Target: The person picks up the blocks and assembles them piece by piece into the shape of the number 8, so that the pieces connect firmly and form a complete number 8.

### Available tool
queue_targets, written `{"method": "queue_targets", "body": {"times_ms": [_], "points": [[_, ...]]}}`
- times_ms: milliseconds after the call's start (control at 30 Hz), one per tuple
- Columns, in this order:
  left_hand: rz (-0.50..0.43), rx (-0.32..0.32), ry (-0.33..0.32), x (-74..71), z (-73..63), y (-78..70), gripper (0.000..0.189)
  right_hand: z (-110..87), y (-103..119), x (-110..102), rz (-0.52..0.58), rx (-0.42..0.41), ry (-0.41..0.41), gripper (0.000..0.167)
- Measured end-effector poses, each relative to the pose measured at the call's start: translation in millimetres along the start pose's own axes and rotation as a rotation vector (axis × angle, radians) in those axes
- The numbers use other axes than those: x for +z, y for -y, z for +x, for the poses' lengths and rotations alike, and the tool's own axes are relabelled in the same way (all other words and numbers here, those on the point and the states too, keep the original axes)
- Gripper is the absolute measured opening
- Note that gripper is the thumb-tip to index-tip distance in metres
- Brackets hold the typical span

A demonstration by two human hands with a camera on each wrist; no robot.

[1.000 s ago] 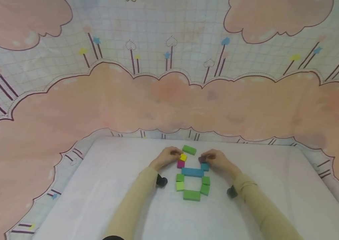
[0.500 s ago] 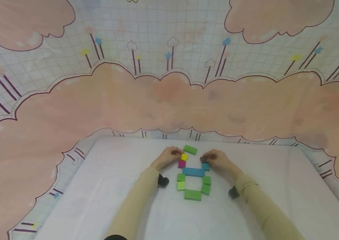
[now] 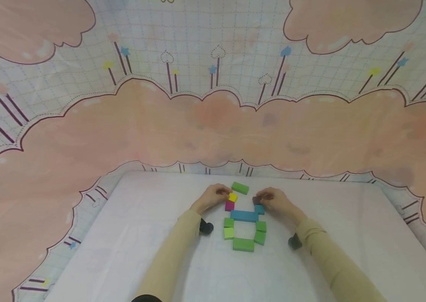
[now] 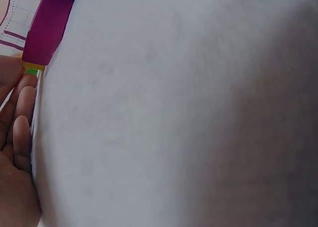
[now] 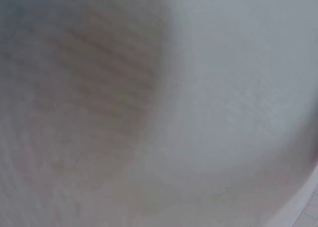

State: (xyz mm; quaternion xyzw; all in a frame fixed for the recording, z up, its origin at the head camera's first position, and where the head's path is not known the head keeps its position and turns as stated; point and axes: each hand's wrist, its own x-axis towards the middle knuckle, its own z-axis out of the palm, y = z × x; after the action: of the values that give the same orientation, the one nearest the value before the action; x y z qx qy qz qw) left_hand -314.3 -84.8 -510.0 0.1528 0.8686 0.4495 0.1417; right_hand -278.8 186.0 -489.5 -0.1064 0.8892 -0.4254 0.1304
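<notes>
In the head view my left hand (image 3: 211, 199) pinches a small yellow block (image 3: 233, 197) at the far end of a magenta block (image 3: 229, 206). My right hand (image 3: 276, 202) holds a dark brown block (image 3: 256, 200) by its side, just beyond a small teal block (image 3: 259, 209). A long blue block (image 3: 244, 216) lies between the two columns, nearer the body. Past the fingertips, a green oblong block (image 3: 240, 188) lies at a slant. The left wrist view shows the magenta block (image 4: 47, 31) with a yellow edge (image 4: 34, 65) by the thumb.
Nearer the body, small green blocks (image 3: 229, 233) stand in two short columns, with a green oblong block (image 3: 243, 244) across their near end. All lie on a white-covered table (image 3: 122, 251) before a patterned cloth (image 3: 213, 126). The right wrist view is mostly blurred pale surface.
Both hands stay at the same blocks, which keep their places. The whole head view has shifted slightly to the right.
</notes>
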Motion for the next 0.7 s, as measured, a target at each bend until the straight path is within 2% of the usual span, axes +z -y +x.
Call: {"method": "queue_targets", "body": {"times_ms": [367,700], "points": [[-0.002,-0.009,-0.003,-1.9,1.8,1.1,0.023,10.8,6,-5,0.007,0.067,-0.028,0.031],[-0.011,0.007,-0.013,0.2,-0.6,0.7,0.023,24.0,19,-4,-0.046,0.025,-0.082,0.031]]}}
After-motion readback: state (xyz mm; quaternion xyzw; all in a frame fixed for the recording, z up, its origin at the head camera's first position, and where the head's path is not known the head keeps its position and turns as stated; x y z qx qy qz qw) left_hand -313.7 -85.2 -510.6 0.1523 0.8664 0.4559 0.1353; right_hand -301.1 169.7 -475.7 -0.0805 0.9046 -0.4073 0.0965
